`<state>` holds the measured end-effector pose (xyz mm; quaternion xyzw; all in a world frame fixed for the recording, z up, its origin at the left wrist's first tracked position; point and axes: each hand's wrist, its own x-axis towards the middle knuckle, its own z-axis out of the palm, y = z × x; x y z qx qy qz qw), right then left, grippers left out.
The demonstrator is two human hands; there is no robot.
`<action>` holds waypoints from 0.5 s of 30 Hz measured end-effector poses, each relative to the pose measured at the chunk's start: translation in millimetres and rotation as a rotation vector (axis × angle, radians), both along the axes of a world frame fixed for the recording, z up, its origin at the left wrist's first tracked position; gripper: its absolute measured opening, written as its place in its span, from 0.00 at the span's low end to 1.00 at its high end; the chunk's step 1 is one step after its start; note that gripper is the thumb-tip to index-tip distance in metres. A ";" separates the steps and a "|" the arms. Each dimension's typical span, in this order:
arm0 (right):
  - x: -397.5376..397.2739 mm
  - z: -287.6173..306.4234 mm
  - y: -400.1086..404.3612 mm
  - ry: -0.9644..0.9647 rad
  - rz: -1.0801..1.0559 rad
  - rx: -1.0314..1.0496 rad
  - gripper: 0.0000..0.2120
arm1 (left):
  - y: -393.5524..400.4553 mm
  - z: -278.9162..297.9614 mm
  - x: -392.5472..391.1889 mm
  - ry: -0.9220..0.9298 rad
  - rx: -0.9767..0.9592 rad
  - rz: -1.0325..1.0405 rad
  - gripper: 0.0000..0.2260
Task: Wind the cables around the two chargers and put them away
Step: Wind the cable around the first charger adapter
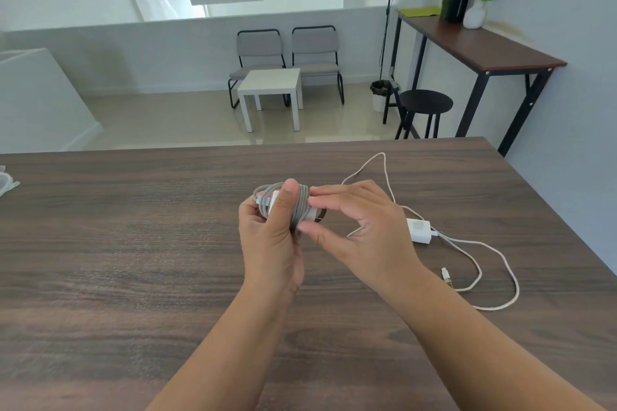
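My left hand (270, 237) grips a white charger (274, 203) above the middle of the wooden table, thumb pressed over its top. A grey cable (299, 203) is wound in several turns around the charger. My right hand (360, 227) pinches the right end of that bundle between thumb and fingers. A second white charger (419, 229) lies on the table to the right, partly behind my right hand. Its white cable (494, 257) trails loose in wide loops, with the plug end (445, 274) lying free.
The dark wooden table (133, 243) ends at a far edge and a slanted right edge. A clear plastic item (6, 182) shows at the far left edge. Beyond are a small white table, two chairs, a black stool and a tall side table.
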<state>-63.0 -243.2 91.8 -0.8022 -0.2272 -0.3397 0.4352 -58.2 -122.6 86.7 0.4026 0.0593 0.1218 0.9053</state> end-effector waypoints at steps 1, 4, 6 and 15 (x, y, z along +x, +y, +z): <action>0.0 -0.1 0.7 0.000 -0.007 -0.010 0.14 | 0.5 -0.3 0.1 0.004 0.002 0.012 0.23; -0.4 -0.8 0.3 0.039 -0.016 0.001 0.10 | -0.4 0.4 -1.3 0.025 0.009 0.035 0.22; -0.5 -1.4 0.5 0.076 -0.017 0.026 0.08 | -1.6 -0.1 -2.3 0.025 0.003 0.047 0.22; -0.5 0.9 -3.4 0.507 0.095 0.253 0.13 | -2.4 -1.9 -7.0 -0.009 -0.037 -0.075 0.29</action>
